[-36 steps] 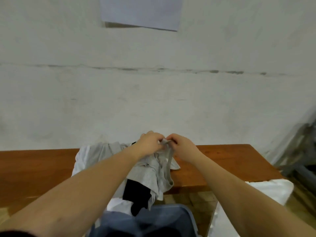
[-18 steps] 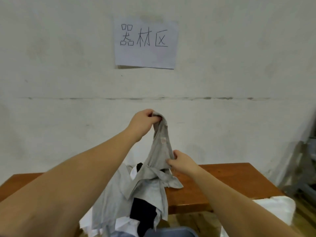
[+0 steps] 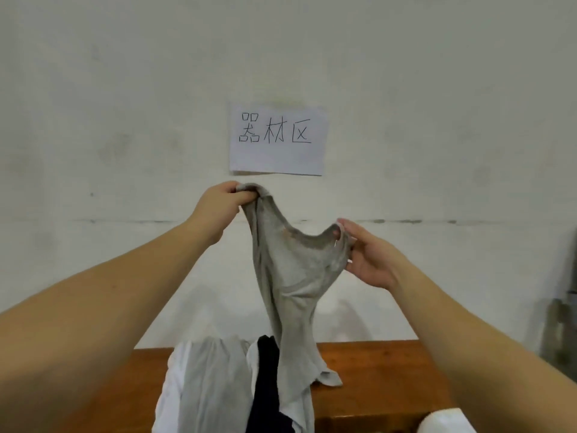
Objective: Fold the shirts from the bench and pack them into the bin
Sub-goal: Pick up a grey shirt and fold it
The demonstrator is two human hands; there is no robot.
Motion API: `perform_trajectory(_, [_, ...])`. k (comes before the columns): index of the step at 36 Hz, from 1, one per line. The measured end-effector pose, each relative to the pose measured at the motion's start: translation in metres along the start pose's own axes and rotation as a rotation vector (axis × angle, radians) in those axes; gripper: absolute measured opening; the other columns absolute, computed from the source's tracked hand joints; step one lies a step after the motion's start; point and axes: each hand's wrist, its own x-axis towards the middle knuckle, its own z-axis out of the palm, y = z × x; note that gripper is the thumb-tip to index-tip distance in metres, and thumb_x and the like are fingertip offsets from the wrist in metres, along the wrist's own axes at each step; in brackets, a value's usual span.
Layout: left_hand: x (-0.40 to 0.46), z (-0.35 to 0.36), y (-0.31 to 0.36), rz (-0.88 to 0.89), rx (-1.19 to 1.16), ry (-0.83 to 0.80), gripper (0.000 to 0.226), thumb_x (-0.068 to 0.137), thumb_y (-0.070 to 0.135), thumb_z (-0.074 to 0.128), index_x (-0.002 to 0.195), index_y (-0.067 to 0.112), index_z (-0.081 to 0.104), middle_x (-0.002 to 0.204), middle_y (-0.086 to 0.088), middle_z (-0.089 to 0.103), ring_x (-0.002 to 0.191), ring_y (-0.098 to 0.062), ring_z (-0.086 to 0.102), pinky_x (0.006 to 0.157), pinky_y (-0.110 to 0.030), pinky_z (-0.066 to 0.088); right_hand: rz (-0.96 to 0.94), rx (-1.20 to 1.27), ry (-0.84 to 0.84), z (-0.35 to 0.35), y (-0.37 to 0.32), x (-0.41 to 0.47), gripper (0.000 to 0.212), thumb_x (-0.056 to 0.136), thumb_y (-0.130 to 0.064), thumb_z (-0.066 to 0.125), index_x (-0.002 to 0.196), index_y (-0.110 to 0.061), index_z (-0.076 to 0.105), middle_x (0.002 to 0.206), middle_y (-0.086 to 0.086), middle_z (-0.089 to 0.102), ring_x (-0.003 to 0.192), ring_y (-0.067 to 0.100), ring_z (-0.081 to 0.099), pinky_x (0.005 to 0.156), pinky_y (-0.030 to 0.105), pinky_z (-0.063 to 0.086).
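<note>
A grey shirt (image 3: 293,276) hangs in the air above the wooden bench (image 3: 374,373), its lower end still trailing on the bench. My left hand (image 3: 223,200) grips the bunched fabric at the shirt's top, raised high. My right hand (image 3: 367,254) pinches the neckline edge lower and to the right, stretching the opening between the two hands. On the bench below lies a pile of other shirts: a light grey one (image 3: 206,382), a white one (image 3: 170,389) and a black one (image 3: 268,379). The bin is out of view.
A paper sign (image 3: 278,139) with handwritten characters is taped to the white wall behind the bench. A white object (image 3: 446,421) shows at the bottom right corner. Grey metal framing (image 3: 562,323) stands at the far right edge.
Both hands have lifted the grey shirt well above the bench. My right hand moved up and to the right along the neckline, spreading the fabric apart. The camera tilted upward.
</note>
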Motion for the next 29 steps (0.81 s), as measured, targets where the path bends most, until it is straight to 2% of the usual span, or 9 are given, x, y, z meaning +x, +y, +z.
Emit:
perform_trajectory(2, [0.002, -0.011, 0.016, 0.022, -0.006, 0.019, 0.007, 0.087, 0.014, 0.066, 0.08, 0.016, 0.065, 0.069, 0.006, 0.056, 0.065, -0.01, 0.044, 0.062, -0.019, 0.036, -0.088, 0.069, 0.0, 0.011, -0.027, -0.003, 0.016, 0.096, -0.03, 0.056, 0.101, -0.021, 0.068, 0.083, -0.001, 0.072, 0.075, 0.015, 0.069, 0.074, 0.034, 0.05])
perform_trajectory(4, [0.005, -0.023, 0.03, 0.04, -0.01, 0.038, 0.011, 0.087, 0.016, 0.066, 0.076, 0.017, 0.063, 0.068, 0.005, 0.053, 0.065, -0.012, 0.043, 0.062, -0.02, 0.035, -0.175, 0.085, 0.023, 0.019, -0.05, -0.004, 0.015, 0.097, -0.025, 0.055, 0.105, -0.02, 0.066, 0.086, -0.001, 0.072, 0.077, 0.014, 0.069, 0.076, 0.033, 0.052])
perform_trajectory(7, [0.008, -0.042, 0.056, 0.078, -0.017, 0.06, 0.013, 0.088, 0.013, 0.065, 0.076, 0.016, 0.062, 0.066, 0.003, 0.049, 0.062, -0.012, 0.041, 0.059, -0.019, 0.034, -0.306, -0.04, 0.04, 0.03, -0.086, -0.003, 0.019, 0.098, -0.01, 0.052, 0.11, -0.02, 0.063, 0.091, -0.002, 0.072, 0.084, 0.012, 0.066, 0.082, 0.03, 0.051])
perform_trajectory(10, [0.01, -0.054, 0.077, 0.115, -0.028, 0.059, 0.012, 0.09, 0.008, 0.06, 0.081, 0.016, 0.063, 0.067, 0.001, 0.048, 0.06, -0.011, 0.041, 0.058, -0.019, 0.033, -0.392, -0.253, 0.055, 0.04, -0.116, -0.003, 0.021, 0.098, -0.006, 0.052, 0.112, -0.017, 0.062, 0.092, -0.002, 0.07, 0.083, 0.012, 0.064, 0.078, 0.027, 0.05])
perform_trajectory(13, [0.012, -0.067, 0.1, 0.144, -0.081, 0.039, 0.011, 0.091, 0.01, 0.061, 0.086, 0.018, 0.066, 0.072, 0.001, 0.053, 0.059, -0.01, 0.042, 0.064, -0.023, 0.034, -0.497, -0.452, 0.073, 0.053, -0.147, -0.007, 0.012, 0.098, -0.008, 0.055, 0.102, -0.016, 0.062, 0.09, -0.001, 0.066, 0.079, 0.011, 0.062, 0.075, 0.025, 0.05])
perform_trajectory(18, [0.017, -0.083, 0.13, 0.141, -0.247, 0.037, 0.005, 0.089, 0.02, 0.067, 0.084, 0.02, 0.067, 0.077, 0.003, 0.058, 0.069, -0.011, 0.047, 0.065, -0.024, 0.036, -0.674, -0.562, 0.171, 0.069, -0.188, -0.014, 0.009, 0.096, -0.016, 0.062, 0.088, -0.02, 0.061, 0.085, -0.002, 0.061, 0.076, 0.011, 0.059, 0.071, 0.026, 0.051])
perform_trajectory(23, [0.01, -0.077, 0.117, 0.016, -0.136, -0.054, 0.007, 0.087, 0.021, 0.069, 0.082, 0.018, 0.065, 0.079, 0.003, 0.062, 0.079, -0.015, 0.053, 0.077, -0.031, 0.039, -0.578, -0.886, 0.283, 0.062, -0.167, -0.007, 0.009, 0.093, -0.028, 0.065, 0.084, -0.026, 0.062, 0.09, -0.003, 0.061, 0.083, 0.015, 0.055, 0.08, 0.039, 0.052])
perform_trajectory(26, [0.007, -0.074, 0.124, 0.107, -0.284, 0.034, 0.008, 0.089, 0.015, 0.067, 0.081, 0.014, 0.065, 0.079, 0.0, 0.066, 0.077, -0.015, 0.06, 0.076, -0.03, 0.047, -0.683, -0.767, 0.372, 0.063, -0.169, -0.008, 0.011, 0.096, -0.031, 0.06, 0.087, -0.025, 0.058, 0.091, -0.001, 0.06, 0.084, 0.017, 0.056, 0.088, 0.048, 0.054])
perform_trajectory(29, [0.01, -0.077, 0.143, 0.214, -0.428, 0.14, 0.012, 0.089, 0.017, 0.068, 0.079, 0.015, 0.063, 0.077, -0.001, 0.068, 0.073, -0.017, 0.064, 0.068, -0.03, 0.053, -0.784, -0.51, 0.336, 0.074, -0.184, -0.015, 0.012, 0.1, -0.027, 0.055, 0.089, -0.022, 0.053, 0.094, 0.003, 0.059, 0.084, 0.018, 0.059, 0.087, 0.045, 0.057])
